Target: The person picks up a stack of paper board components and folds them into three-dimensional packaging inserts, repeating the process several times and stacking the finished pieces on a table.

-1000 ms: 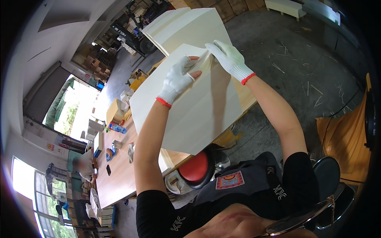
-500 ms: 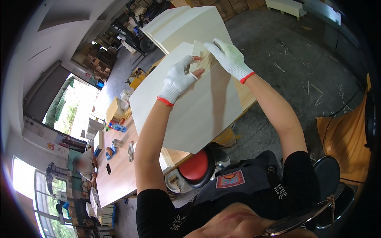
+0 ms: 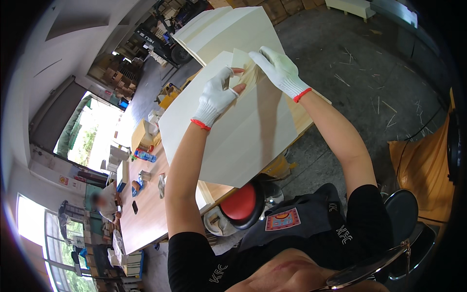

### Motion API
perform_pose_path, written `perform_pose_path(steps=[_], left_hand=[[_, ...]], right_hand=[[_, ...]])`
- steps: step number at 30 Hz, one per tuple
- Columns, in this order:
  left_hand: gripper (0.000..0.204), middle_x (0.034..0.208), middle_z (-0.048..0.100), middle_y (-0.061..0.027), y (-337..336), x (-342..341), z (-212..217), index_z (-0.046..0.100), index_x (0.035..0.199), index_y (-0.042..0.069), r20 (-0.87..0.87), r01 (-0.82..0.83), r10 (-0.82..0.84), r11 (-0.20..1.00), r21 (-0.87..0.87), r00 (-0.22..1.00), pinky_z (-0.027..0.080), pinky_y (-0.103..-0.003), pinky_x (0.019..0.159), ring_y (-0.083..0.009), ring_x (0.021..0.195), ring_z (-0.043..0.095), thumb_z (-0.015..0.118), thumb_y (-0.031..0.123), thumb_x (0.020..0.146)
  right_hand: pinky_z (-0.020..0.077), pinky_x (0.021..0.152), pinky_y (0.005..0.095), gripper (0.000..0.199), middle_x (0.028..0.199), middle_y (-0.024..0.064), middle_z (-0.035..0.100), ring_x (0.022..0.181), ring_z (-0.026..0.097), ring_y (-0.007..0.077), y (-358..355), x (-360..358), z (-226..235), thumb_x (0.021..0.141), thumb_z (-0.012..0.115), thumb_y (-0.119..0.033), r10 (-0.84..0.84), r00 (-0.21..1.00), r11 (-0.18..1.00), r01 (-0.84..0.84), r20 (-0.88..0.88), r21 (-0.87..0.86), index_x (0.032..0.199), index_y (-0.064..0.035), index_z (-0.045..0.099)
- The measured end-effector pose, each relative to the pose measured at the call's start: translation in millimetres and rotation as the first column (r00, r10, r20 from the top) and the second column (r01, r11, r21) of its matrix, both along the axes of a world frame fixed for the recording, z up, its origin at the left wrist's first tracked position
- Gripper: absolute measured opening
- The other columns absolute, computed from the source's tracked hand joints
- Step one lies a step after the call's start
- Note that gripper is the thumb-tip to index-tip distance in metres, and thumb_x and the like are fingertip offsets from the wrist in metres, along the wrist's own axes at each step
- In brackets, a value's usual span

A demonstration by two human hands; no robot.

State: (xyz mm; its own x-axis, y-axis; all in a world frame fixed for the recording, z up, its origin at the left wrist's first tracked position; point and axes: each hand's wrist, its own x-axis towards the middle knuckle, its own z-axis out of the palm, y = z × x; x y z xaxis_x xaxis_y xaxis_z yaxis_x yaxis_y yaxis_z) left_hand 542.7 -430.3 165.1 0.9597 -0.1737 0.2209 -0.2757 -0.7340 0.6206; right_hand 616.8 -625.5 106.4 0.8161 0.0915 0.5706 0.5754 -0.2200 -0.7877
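Observation:
A broad stack of large white paper sheets [image 3: 228, 146] lies before me. At its far end, several sheets are lifted and fanned out, with pale edges showing between my hands. My left hand [image 3: 217, 95], in a white glove with a red cuff and bare thumb and fingertip, is closed on the lifted sheets from the left. Gloved alike, my right hand [image 3: 277, 68] rests against their right side, fingers stretched along the edge and not wrapped round it. Part of the fanned corner is hidden behind my fingers.
A second paper stack [image 3: 238, 31] stands beyond. On the left, a wooden table [image 3: 146, 214] carries a phone [image 3: 134, 207], a bottle [image 3: 145, 155] and small items; a person [image 3: 108, 202] sits at its far side. A red stool [image 3: 241, 207] is below. Scraps litter the floor.
My left hand has shifted slightly left and down with the lifted sheets, whose fanned edges now spread wider. My right hand has hardly moved.

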Motion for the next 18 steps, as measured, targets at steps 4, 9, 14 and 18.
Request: perform_pose_path(steps=[4,9,14,18], left_hand=[[0.038,0.086,0.063,-0.0056,4,4,-10,0.063,0.131,0.01,0.257,0.07,-0.061,0.997,-0.027,0.965,0.048,-0.03,0.072,-0.0136,0.073,0.053,0.065,0.015,0.094],[0.038,0.099,0.071,-0.0121,8,9,-10,0.064,0.128,0.01,0.189,0.015,-0.039,0.992,0.129,0.981,0.051,-0.031,0.073,-0.0156,0.073,0.059,0.07,0.018,0.092],[0.037,0.113,0.065,-0.0082,-4,0,-3,0.064,0.125,0.005,-0.012,-0.039,0.039,0.999,0.018,0.999,0.049,-0.028,0.083,-0.0121,0.098,0.057,0.076,0.013,0.09],[0.039,0.113,0.065,-0.0072,-4,1,-2,0.064,0.126,0.005,-0.027,-0.06,0.059,0.998,-0.011,0.998,0.049,-0.028,0.081,-0.0118,0.097,0.057,0.077,0.011,0.09]], right_hand=[[0.0436,0.069,0.0419,0.053,0.074,0.014,0.055,0.07,0.052,0.0328,-1,-4,5,0.1,0.052,-0.057,-0.002,0.999,1.0,0.001,-0.037,-0.031,0.086,-0.0053,0.055],[0.0436,0.069,0.0421,0.053,0.074,0.014,0.056,0.07,0.052,0.0328,0,1,0,0.1,0.052,-0.056,-0.009,1.0,1.0,0.009,0.015,0.0,0.086,-0.0053,0.055],[0.0435,0.069,0.0427,0.051,0.076,0.015,0.057,0.072,0.054,0.0338,2,0,-2,0.101,0.052,-0.055,-0.007,1.0,1.0,0.006,0.019,0.018,0.087,-0.0055,0.055],[0.0434,0.069,0.0428,0.05,0.077,0.0149,0.058,0.073,0.055,0.034,0,0,-1,0.101,0.052,-0.054,0.003,1.0,1.0,-0.003,0.005,0.001,0.088,-0.006,0.056]])
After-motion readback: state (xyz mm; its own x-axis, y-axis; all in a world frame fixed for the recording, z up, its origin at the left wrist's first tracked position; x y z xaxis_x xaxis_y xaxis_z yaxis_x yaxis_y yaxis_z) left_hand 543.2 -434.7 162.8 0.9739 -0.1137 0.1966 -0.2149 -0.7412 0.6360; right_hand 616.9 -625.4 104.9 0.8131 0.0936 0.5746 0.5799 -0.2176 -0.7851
